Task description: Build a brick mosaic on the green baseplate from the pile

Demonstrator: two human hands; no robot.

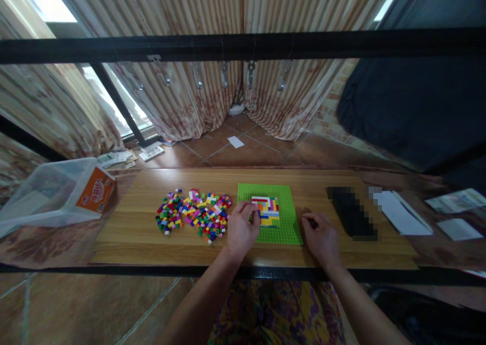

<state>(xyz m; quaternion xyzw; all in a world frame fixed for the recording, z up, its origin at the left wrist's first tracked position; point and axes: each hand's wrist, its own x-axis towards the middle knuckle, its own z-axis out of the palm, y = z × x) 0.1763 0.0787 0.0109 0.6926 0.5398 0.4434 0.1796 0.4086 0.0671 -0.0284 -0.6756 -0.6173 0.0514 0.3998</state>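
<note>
A green studded baseplate (290, 216) lies on the wooden board in front of me. On it sits a patchwork of toy bricks (269, 211) in red, white, yellow, blue and other colours. My left hand (242, 227) is over the baseplate's left edge, thumb and fingers pinched together at the left side of the brick patchwork. Whatever is between those fingertips is too small or hidden to make out. Just right of the baseplate, my right hand (322, 237) rests curled on the board, with nothing visible in its fingers. Left of my left hand spreads a pile of loose toy bricks (205, 213).
The wooden board (129, 233) lies within a black frame, whose bar (243, 47) crosses ahead. A clear plastic bin (49, 193) with an orange label stands left. A dark pixelated object (351, 213) lies right, with white papers (402, 213) beyond. Striped curtains (182, 91) hang behind.
</note>
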